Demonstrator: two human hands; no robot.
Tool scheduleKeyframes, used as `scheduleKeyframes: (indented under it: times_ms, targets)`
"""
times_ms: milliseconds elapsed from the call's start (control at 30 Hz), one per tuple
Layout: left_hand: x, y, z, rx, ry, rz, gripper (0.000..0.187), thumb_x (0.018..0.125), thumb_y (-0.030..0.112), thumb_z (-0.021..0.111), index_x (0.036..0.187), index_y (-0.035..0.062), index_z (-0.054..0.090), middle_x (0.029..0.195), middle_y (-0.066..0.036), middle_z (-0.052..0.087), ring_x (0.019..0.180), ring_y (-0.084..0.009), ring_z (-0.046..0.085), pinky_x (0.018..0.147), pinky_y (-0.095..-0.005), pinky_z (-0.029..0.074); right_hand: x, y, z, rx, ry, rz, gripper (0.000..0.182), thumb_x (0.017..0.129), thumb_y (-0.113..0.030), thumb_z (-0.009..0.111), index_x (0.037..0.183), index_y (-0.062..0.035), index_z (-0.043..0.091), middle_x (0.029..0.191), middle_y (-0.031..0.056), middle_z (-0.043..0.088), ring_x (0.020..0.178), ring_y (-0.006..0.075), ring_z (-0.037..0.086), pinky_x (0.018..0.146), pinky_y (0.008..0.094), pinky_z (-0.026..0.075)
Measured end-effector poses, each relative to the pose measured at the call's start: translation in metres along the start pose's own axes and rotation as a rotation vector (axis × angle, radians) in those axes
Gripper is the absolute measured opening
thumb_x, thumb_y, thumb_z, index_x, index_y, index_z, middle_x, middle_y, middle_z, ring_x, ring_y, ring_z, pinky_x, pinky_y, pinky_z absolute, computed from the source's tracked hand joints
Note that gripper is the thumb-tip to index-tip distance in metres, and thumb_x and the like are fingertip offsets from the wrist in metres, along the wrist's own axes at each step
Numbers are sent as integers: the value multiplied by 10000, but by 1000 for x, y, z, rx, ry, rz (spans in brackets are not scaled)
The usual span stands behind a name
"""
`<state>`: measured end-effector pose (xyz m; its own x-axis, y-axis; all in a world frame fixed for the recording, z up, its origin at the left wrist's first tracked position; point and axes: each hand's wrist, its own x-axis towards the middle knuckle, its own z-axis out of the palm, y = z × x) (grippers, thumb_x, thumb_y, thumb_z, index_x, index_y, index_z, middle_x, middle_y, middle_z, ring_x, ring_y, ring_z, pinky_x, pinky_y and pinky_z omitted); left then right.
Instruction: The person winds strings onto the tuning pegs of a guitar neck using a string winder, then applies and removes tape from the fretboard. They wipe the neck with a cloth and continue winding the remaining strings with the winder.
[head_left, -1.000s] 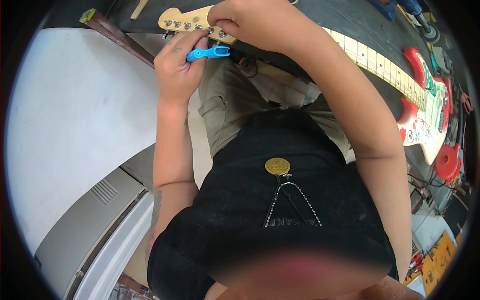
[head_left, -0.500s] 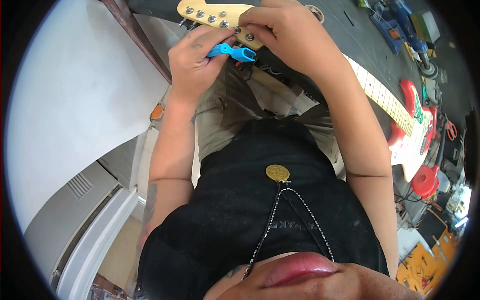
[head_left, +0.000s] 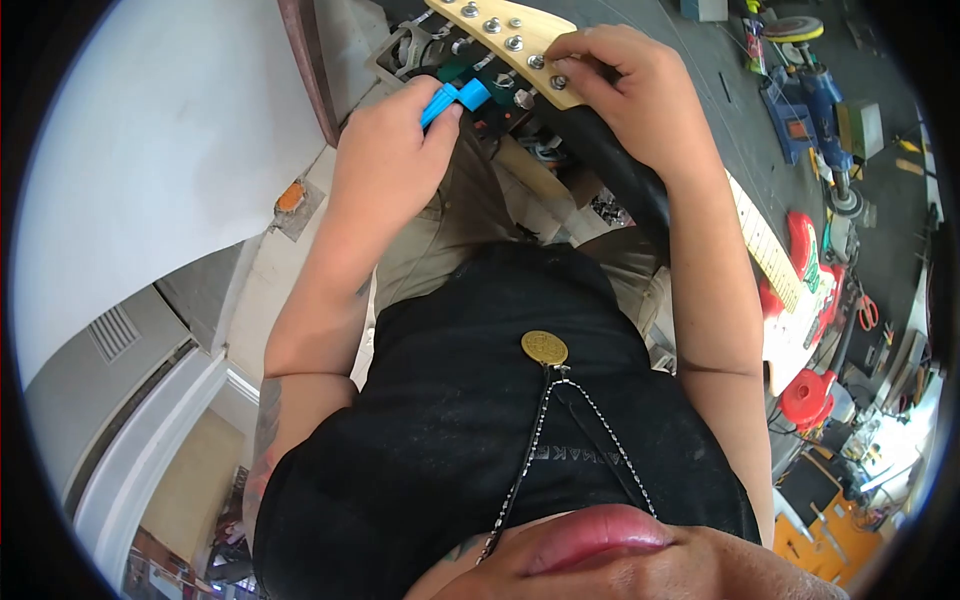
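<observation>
A blue plastic string winder [head_left: 470, 95] is gripped between the thumb and fingers of my left hand [head_left: 395, 150], just below the tuner knobs [head_left: 524, 98]. The pale wooden guitar headstock [head_left: 500, 32] carries a row of metal tuning posts. My right hand [head_left: 630, 95] is at the neck end of the headstock, thumb and fingers pinched together near a tuning post [head_left: 536, 62]. What they hold is too small to make out. Behind my right forearm runs the fretted neck [head_left: 765, 240], down to the red and white guitar body [head_left: 795, 345].
A blue power tool [head_left: 822, 115] lies on the dark bench [head_left: 720, 110] at the right. Red-handled scissors [head_left: 867, 312] and a round red object [head_left: 806, 398] are beside the guitar body. A white surface [head_left: 150, 150] fills the upper left.
My left hand and the winder have moved down and away from the headstock, and the winder has turned. My right hand stays at the tuning posts. The whole view has shifted.
</observation>
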<state>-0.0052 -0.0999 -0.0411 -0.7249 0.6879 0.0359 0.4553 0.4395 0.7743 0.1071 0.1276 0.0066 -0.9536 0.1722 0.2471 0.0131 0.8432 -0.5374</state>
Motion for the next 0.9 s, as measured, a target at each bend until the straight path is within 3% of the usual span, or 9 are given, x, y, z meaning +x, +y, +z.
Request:
scheduleKeyframes:
  times_ms: [100, 167, 267, 400, 600, 667, 767, 900]
  targets:
    - [4, 4, 3, 44, 9, 5, 167, 973, 212, 699, 978, 45, 706, 769, -189, 694, 703, -411, 674, 648, -466, 508, -1, 1, -1, -21, -12, 8, 161, 958, -82, 748, 1113, -52, 778, 939, 119, 718, 825, 257, 669, 768, 353, 534]
    - [8, 9, 3, -19, -39, -2, 175, 961, 201, 693, 949, 27, 700, 767, -186, 691, 706, -410, 668, 646, -478, 506, -2, 6, 1, 10, 28, 42, 233, 897, -126, 747, 1117, -111, 823, 925, 145, 753, 879, 325, 714, 795, 434, 568]
    - [5, 20, -1, 4, -1, 163, 162, 935, 168, 682, 930, 7, 692, 782, -185, 696, 731, -402, 678, 653, -486, 511, -1, 4, 1, 24, 41, 33, 148, 929, -113, 737, 1054, -63, 798, 897, 141, 735, 859, 322, 692, 789, 428, 552]
    - [-2, 22, -4, 59, 6, 198, 143, 905, 137, 678, 937, 0, 703, 794, -182, 698, 734, -395, 675, 659, -482, 514, 0, 2, 1, 30, 33, 29, 158, 921, -123, 745, 1057, -70, 804, 901, 145, 738, 866, 320, 699, 792, 430, 555]
    - [-11, 24, -7, -36, 36, 206, 178, 893, 130, 699, 1014, 7, 745, 788, -173, 675, 747, -387, 657, 672, -470, 521, 1, 3, 0, 24, 21, 31, 160, 921, -120, 741, 1060, -66, 800, 905, 141, 740, 877, 324, 698, 799, 432, 555]
    - [-8, 20, 1, -158, 33, 282, 198, 898, 142, 708, 1034, 6, 753, 811, -178, 680, 762, -389, 668, 681, -474, 528, 1, 3, 0, 22, 15, 22, 159, 922, -117, 738, 1058, -60, 798, 908, 145, 740, 881, 328, 700, 799, 433, 556]
    - [-5, 3, 18, -37, 39, 385, 227, 909, 123, 712, 1110, 37, 772, 819, -166, 699, 707, -369, 663, 658, -442, 518, 1, 3, 0, 8, 5, 35, 160, 922, -115, 738, 1058, -54, 796, 921, 146, 745, 889, 330, 703, 802, 434, 557]
    - [2, -6, 10, 113, -22, 195, 229, 936, 134, 715, 1139, 39, 762, 883, -168, 719, 725, -379, 675, 659, -447, 527, 0, 2, -1, 8, 32, -8, 156, 925, -110, 736, 1057, -51, 795, 936, 143, 750, 896, 329, 704, 807, 432, 557]
